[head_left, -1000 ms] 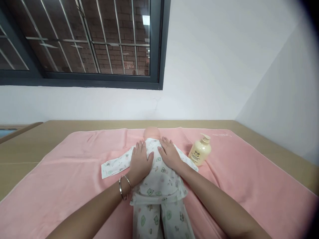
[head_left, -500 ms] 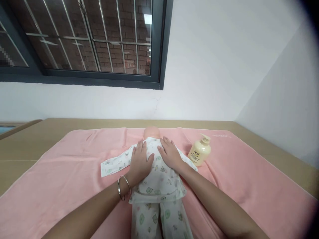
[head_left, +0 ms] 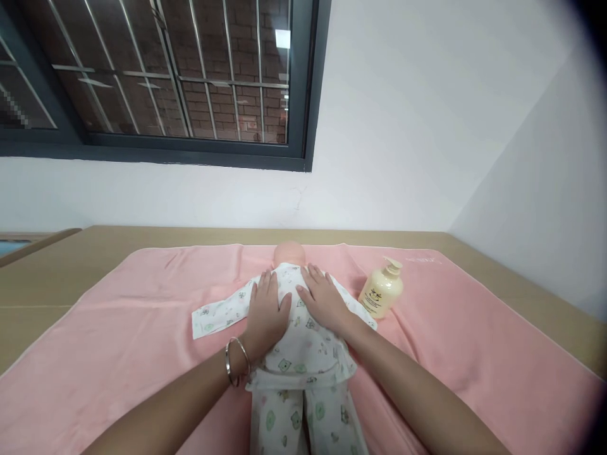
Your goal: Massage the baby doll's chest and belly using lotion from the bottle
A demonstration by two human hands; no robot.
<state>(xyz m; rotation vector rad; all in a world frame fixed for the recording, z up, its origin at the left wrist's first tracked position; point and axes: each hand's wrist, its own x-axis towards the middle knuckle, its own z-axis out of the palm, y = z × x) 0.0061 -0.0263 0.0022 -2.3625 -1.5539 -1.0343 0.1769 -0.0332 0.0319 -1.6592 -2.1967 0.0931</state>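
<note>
A baby doll in a white printed top (head_left: 308, 351) and matching trousers (head_left: 327, 417) lies stretched out, its bald head (head_left: 289, 252) at the far end. No face shows. My left hand (head_left: 267, 313) rests flat on the left upper part of the top, fingers pointing away and thumb spread inward. On the opposite side, my right hand (head_left: 325, 300) also lies flat near the shoulder, fingers slanting toward the head. Both hands are open and grasp nothing. One sleeve (head_left: 220, 316) extends to the left; my right wrist partly covers the other.
A cream pump bottle (head_left: 380, 291) stands on the pink blanket (head_left: 133, 322), close to the right sleeve's end. Beneath the blanket is a wooden surface (head_left: 109, 243), which meets a white wall (head_left: 379, 158) with a barred window (head_left: 190, 82) above.
My right hand has slid slightly down and inward on the top. My left hand stays in place, and the bottle and doll have not visibly moved.
</note>
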